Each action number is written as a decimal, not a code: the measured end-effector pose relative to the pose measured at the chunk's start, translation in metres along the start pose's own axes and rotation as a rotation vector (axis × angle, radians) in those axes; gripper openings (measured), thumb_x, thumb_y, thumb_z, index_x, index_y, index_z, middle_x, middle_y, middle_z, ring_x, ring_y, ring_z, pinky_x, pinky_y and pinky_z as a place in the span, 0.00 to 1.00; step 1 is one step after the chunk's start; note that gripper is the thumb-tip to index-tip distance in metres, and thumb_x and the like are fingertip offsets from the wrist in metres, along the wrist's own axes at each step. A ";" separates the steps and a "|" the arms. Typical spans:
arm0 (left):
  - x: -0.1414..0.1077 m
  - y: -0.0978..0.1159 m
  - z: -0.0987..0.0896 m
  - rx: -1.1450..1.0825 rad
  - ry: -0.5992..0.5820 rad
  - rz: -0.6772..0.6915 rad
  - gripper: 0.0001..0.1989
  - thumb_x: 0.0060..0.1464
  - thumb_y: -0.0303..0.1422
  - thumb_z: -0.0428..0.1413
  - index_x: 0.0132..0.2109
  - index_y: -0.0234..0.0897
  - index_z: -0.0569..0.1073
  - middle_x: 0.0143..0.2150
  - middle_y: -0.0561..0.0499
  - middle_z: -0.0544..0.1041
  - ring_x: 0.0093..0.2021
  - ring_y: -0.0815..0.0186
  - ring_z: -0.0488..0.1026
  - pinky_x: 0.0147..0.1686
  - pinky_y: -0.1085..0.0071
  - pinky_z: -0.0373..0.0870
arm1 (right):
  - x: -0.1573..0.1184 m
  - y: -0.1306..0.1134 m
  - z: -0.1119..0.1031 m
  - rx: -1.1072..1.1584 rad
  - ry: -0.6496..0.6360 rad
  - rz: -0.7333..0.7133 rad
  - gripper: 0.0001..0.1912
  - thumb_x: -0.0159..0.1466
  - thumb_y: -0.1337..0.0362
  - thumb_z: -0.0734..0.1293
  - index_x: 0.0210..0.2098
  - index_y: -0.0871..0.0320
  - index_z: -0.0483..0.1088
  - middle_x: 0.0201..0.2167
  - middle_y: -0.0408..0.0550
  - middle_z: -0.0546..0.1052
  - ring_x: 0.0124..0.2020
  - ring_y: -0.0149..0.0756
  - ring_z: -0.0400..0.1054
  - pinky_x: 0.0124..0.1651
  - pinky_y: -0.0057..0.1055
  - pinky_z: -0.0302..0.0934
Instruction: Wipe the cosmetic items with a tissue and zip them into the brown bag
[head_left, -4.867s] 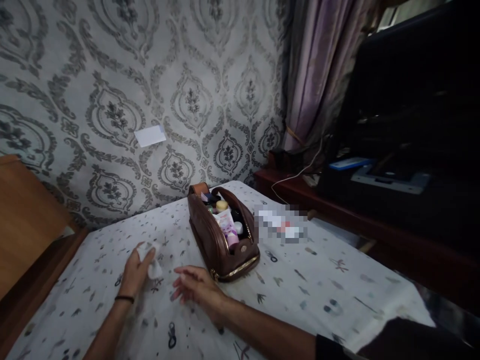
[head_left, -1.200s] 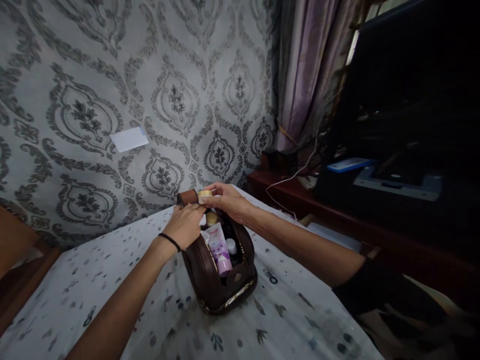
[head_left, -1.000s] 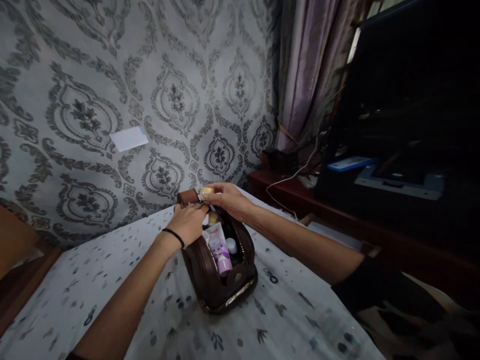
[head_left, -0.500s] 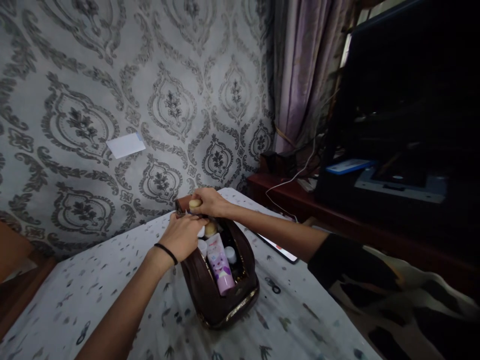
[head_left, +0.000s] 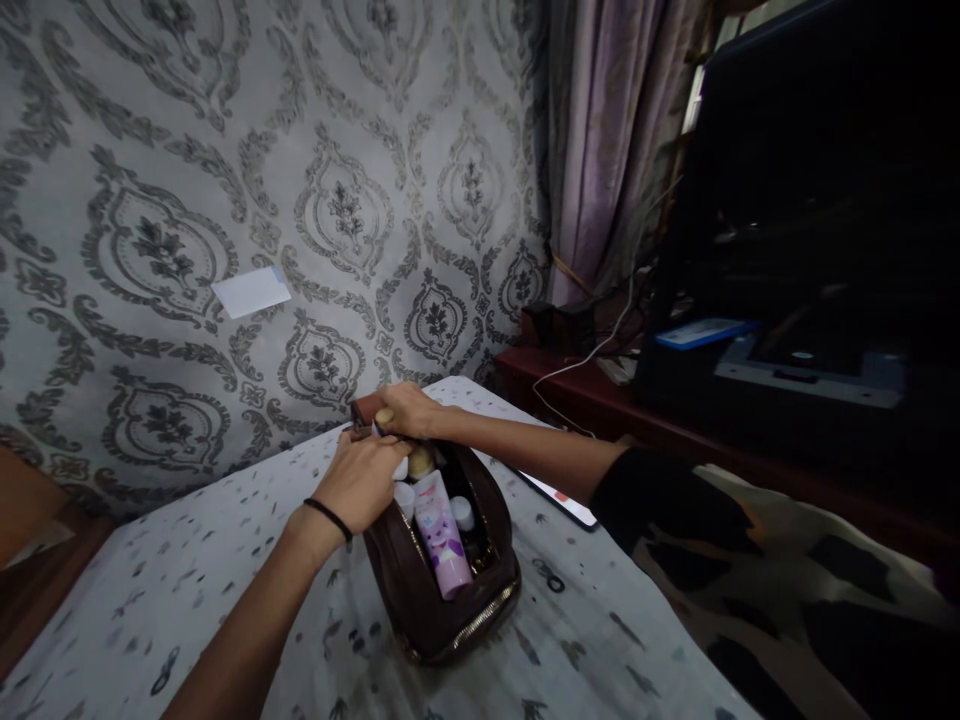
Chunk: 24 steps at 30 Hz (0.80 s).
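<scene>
An unzipped dark brown toiletry bag point(head_left: 431, 630) stands on the table, its top open toward me. My left hand point(head_left: 364, 478), with a black band at the wrist, grips the left rim near the far end, fingers curled over the edge. At the far end of the opening, my right hand point(head_left: 411, 408) is closed round a small container with a yellowish cap point(head_left: 385, 417); its lower part is hidden. Inside the bag lie a pink and purple tube point(head_left: 444, 535), a white-capped container point(head_left: 461, 514), a white lid point(head_left: 405, 498) and a gold-coloured round cap point(head_left: 421, 461).
A patterned white cloth covers the table point(head_left: 247, 560), which meets a wallpapered wall. To the bag's right lies a phone or tablet point(head_left: 559, 497) with a lit screen. A white cable point(head_left: 585, 360) runs over a dark red ledge point(head_left: 517, 365) beside a large black screen point(head_left: 810, 250).
My right hand has shifted slightly left and lower with the yellow-capped container, now deeper at the bag's far end. The left hand stays on the rim; the bag has barely moved.
</scene>
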<state>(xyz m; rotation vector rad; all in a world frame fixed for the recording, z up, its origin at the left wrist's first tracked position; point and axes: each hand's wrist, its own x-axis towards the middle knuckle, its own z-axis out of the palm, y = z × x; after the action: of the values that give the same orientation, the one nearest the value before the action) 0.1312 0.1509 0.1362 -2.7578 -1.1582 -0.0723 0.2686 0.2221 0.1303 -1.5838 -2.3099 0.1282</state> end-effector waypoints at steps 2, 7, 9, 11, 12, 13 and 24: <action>0.000 0.000 -0.001 -0.003 -0.011 -0.005 0.26 0.47 0.15 0.47 0.48 0.40 0.76 0.52 0.45 0.79 0.55 0.56 0.73 0.54 0.55 0.61 | 0.000 -0.002 0.000 -0.008 -0.024 -0.031 0.15 0.60 0.66 0.66 0.47 0.62 0.74 0.43 0.53 0.79 0.42 0.40 0.71 0.35 0.27 0.55; -0.002 -0.001 0.001 -0.033 0.005 -0.004 0.28 0.47 0.15 0.46 0.52 0.40 0.74 0.55 0.44 0.77 0.57 0.56 0.72 0.55 0.54 0.61 | 0.001 -0.005 -0.007 -0.023 -0.107 -0.120 0.11 0.62 0.67 0.64 0.39 0.60 0.78 0.36 0.50 0.81 0.38 0.36 0.71 0.35 0.26 0.55; -0.004 -0.002 0.002 -0.052 0.023 -0.020 0.31 0.46 0.15 0.47 0.55 0.39 0.73 0.56 0.44 0.77 0.58 0.56 0.71 0.56 0.54 0.61 | 0.001 -0.005 -0.011 -0.035 -0.121 -0.135 0.12 0.63 0.68 0.62 0.36 0.63 0.79 0.35 0.52 0.81 0.36 0.37 0.71 0.35 0.27 0.55; -0.005 -0.003 0.003 -0.077 0.036 -0.042 0.32 0.46 0.15 0.47 0.56 0.39 0.72 0.57 0.44 0.76 0.59 0.56 0.71 0.58 0.55 0.60 | 0.000 -0.003 -0.013 -0.040 -0.128 -0.144 0.13 0.63 0.69 0.62 0.35 0.64 0.79 0.34 0.54 0.81 0.35 0.36 0.71 0.34 0.27 0.55; -0.006 -0.003 0.003 -0.093 0.039 -0.051 0.31 0.45 0.15 0.47 0.56 0.39 0.73 0.57 0.44 0.76 0.59 0.56 0.70 0.58 0.55 0.60 | -0.001 -0.002 -0.014 -0.039 -0.131 -0.149 0.13 0.63 0.70 0.62 0.35 0.64 0.79 0.34 0.53 0.81 0.35 0.36 0.70 0.34 0.27 0.54; -0.006 -0.003 0.004 -0.110 0.041 -0.057 0.31 0.45 0.15 0.48 0.55 0.39 0.73 0.57 0.44 0.76 0.60 0.56 0.70 0.59 0.55 0.60 | -0.002 -0.002 -0.014 -0.036 -0.132 -0.153 0.13 0.63 0.70 0.62 0.35 0.65 0.79 0.33 0.53 0.81 0.34 0.35 0.70 0.34 0.27 0.54; -0.005 -0.017 0.022 -0.264 0.231 -0.052 0.26 0.49 0.17 0.48 0.54 0.35 0.73 0.54 0.43 0.76 0.56 0.57 0.71 0.57 0.56 0.65 | 0.001 0.011 -0.012 0.073 -0.161 -0.212 0.13 0.60 0.68 0.64 0.39 0.64 0.79 0.32 0.47 0.80 0.36 0.33 0.71 0.36 0.23 0.56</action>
<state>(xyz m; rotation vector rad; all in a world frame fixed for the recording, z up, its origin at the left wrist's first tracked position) 0.1151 0.1621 0.1160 -2.8391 -1.2345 -0.5734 0.2816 0.2253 0.1388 -1.3278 -2.5480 0.2947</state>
